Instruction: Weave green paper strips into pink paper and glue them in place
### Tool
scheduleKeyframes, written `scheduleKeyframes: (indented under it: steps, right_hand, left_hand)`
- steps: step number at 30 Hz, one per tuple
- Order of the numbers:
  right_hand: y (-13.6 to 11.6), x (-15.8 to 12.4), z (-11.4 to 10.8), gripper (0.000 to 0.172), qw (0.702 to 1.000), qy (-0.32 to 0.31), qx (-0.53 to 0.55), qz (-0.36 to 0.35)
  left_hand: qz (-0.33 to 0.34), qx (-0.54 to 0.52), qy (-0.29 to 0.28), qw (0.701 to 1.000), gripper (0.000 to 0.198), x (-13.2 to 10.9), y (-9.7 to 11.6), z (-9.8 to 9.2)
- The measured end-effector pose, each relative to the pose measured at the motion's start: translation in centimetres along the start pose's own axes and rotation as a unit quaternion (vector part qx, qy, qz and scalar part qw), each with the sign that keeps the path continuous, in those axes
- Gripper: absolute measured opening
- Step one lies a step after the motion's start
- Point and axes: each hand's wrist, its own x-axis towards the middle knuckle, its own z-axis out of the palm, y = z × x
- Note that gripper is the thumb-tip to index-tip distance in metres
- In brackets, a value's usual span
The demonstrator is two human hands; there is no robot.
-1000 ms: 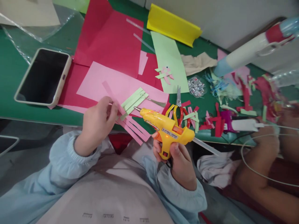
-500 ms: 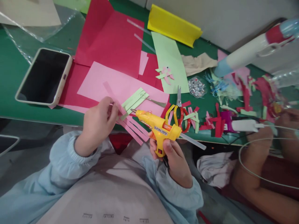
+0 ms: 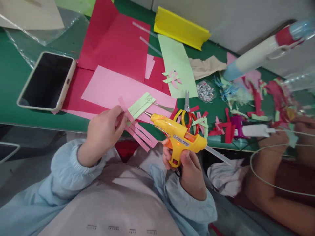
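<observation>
While gripped at the handle by closed right hand (image 3: 189,172), yellow glue gun (image 3: 178,136) nozzle aimed at green strips (image 3: 140,105), left hand (image 3: 104,129) fingers pinching 1 pink strip (image 3: 125,109) over table edge (image 3: 44,121), scissors (image 3: 187,113) just behind gun.

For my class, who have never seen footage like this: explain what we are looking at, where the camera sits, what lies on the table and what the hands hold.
There is no machine here: a person works with bare hands, filmed by a camera on their head looking down. The right hand grips a yellow glue gun, nozzle pointing left. The left hand pinches a pink paper strip beside green strips. On the green table lie red and pink paper sheets, a phone, scissors and paper scraps. Another person's arm shows at the right.
</observation>
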Motion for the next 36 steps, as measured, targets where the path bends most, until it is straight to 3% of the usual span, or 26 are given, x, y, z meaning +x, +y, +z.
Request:
scheduleKeyframes:
  steps: [14,23,36]
  right_hand:
    - [-0.1,-0.8,-0.8,0.060,0.998,0.060,-0.029,-0.015]
    - [-1.6,0.0,-0.3,0.045,0.997,0.063,-0.014,-0.048]
    - [-1.3,0.8,-0.1,0.044,0.997,0.063,-0.042,-0.016]
  left_hand:
    - [-0.017,-0.014,0.021,1.000,0.029,0.2,-0.2,0.3]
    - [-0.010,-0.018,-0.006,1.000,0.030,0.3,-0.2,-0.1]
    - [0.021,-0.019,-0.016,0.999,0.034,0.2,-0.2,-0.6]
